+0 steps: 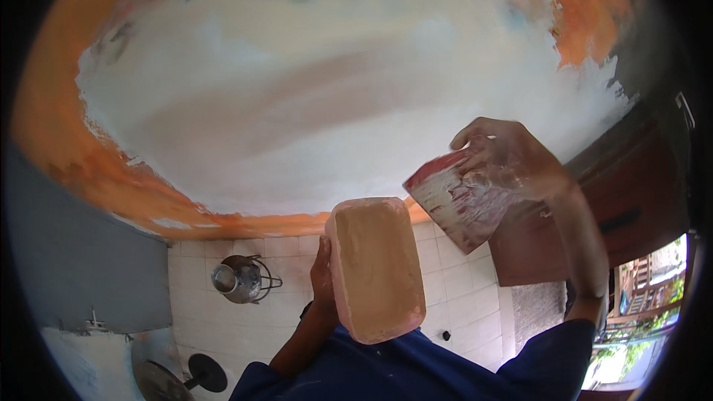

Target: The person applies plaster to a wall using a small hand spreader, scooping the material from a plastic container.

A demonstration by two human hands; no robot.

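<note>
My left hand grips the left side of an oblong, pale pink-edged container with a beige inside, held upright in front of my blue shirt. My right hand is closed on a broad red flat spreader smeared with whitish paste, above and right of the container. Ahead is a wall with a large patchy white area, greyish-brown streaks and orange paint around its edges.
A metal pot on a stand sits on the tiled floor. At lower left are a pale basin and dark round pieces. A dark red door and a bright opening are on the right.
</note>
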